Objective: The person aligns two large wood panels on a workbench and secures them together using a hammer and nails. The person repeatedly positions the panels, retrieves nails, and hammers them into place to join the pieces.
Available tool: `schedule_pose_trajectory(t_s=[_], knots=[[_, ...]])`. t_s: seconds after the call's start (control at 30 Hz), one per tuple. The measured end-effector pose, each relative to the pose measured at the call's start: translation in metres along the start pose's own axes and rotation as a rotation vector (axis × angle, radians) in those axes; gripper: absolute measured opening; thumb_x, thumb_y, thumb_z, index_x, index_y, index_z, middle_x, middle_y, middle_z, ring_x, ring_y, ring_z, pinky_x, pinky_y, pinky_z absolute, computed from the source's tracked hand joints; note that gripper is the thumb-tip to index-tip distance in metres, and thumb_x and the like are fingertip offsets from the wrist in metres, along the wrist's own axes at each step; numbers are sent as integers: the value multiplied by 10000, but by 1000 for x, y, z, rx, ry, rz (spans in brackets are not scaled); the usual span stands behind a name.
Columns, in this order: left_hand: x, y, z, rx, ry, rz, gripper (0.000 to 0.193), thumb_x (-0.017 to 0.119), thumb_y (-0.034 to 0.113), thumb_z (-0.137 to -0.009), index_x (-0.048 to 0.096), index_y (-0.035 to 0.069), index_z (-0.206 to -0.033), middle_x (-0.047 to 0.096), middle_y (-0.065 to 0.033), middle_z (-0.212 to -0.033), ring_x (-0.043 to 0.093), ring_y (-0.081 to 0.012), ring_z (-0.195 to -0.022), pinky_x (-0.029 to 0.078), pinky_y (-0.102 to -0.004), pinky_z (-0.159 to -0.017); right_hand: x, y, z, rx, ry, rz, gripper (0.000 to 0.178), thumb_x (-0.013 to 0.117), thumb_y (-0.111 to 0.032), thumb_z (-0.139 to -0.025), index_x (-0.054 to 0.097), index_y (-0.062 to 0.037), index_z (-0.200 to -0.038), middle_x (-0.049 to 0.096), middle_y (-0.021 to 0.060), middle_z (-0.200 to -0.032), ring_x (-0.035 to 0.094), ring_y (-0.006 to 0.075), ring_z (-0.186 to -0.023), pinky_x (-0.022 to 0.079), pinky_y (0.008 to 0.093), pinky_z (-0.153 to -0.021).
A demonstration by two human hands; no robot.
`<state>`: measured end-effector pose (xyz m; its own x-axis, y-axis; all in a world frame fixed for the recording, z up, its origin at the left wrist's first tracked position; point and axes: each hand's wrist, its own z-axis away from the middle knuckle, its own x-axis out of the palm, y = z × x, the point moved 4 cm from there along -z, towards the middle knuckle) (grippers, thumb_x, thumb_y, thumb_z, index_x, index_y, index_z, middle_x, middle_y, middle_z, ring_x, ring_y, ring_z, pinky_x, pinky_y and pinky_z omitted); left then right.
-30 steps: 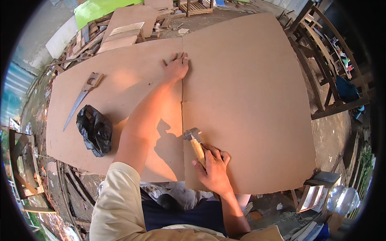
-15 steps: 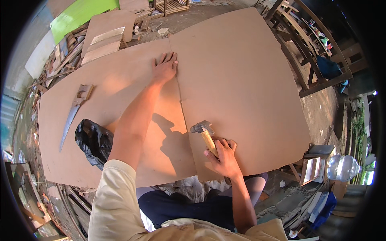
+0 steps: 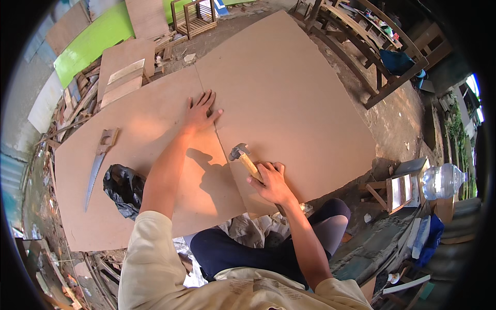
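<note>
Pressing my left hand (image 3: 200,111) flat, fingers spread, I pinned the two brown fibreboard sheets (image 3: 289,98) right where their edges met, likely to keep the seam (image 3: 223,150) from shifting. My right hand (image 3: 269,182) was closed around the wooden handle of a hammer (image 3: 247,161), gripped close up toward the head, probably for short controlled taps; its metal head sat just beside the seam, near my body. I could not make out any nail under it. Both sheets lay side by side across a low support, edge to edge. Off to my left on the same board a handsaw (image 3: 98,165) lay flat, with a crumpled black plastic bag (image 3: 123,188) just beside it, both well apart from the seam and out of the hammer's way.
</note>
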<state>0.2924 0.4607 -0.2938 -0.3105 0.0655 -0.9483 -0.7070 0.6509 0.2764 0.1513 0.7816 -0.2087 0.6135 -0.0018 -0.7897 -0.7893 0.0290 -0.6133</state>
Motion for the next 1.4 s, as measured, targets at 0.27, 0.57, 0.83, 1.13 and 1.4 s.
schedule_pose_trajectory(t_s=[0.27, 0.57, 0.83, 1.13, 1.4], knots=[[-24, 12, 24, -4, -236, -52, 1147, 616, 820, -788, 180, 212, -1657, 135, -72, -1730, 117, -278, -1592, 51, -603, -1261, 9, 1, -3, -36, -1, -12, 422, 623, -371, -985, 609, 12, -1161, 678, 159, -1136, 551, 289, -1188, 251, 503, -1076], [-38, 47, 42, -274, -243, -155, 1132, 612, 848, -758, 249, 237, -1638, 171, -88, -1719, 121, -311, -1588, 47, -694, -1224, 13, 9, -2, -48, 44, 41, 443, 609, -398, -992, 615, 14, -1154, 680, 143, -1177, 553, 277, -1206, 238, 502, -1089], [4, 94, 178, -438, 284, 53, 682, 585, 505, -983, 483, 74, -1502, 442, -174, -1579, 337, -340, -1506, 216, -545, -1237, 16, 1, -12, -20, -8, 23, 437, 578, -441, -998, 650, -24, -1109, 696, 181, -1092, 586, 323, -1170, 244, 499, -1088], [-150, 83, 319, -264, 974, 121, 118, 665, 80, -958, 694, 36, -1064, 679, -138, -925, 630, -349, -864, 515, -438, -796, 6, 13, -19, 121, 32, -25, 448, 589, -451, -981, 643, -20, -1094, 691, 243, -1088, 585, 389, -1174, 229, 528, -1106], [-149, -122, 362, -825, 635, 71, 205, 576, 5, -892, 705, 35, -1048, 736, -195, -1031, 693, -394, -977, 542, -458, -872, 0, 36, -30, 121, 0, -778, 482, 565, -427, -1041, 609, 30, -1191, 745, 139, -1167, 626, 213, -1120, 390, 375, -1093]])
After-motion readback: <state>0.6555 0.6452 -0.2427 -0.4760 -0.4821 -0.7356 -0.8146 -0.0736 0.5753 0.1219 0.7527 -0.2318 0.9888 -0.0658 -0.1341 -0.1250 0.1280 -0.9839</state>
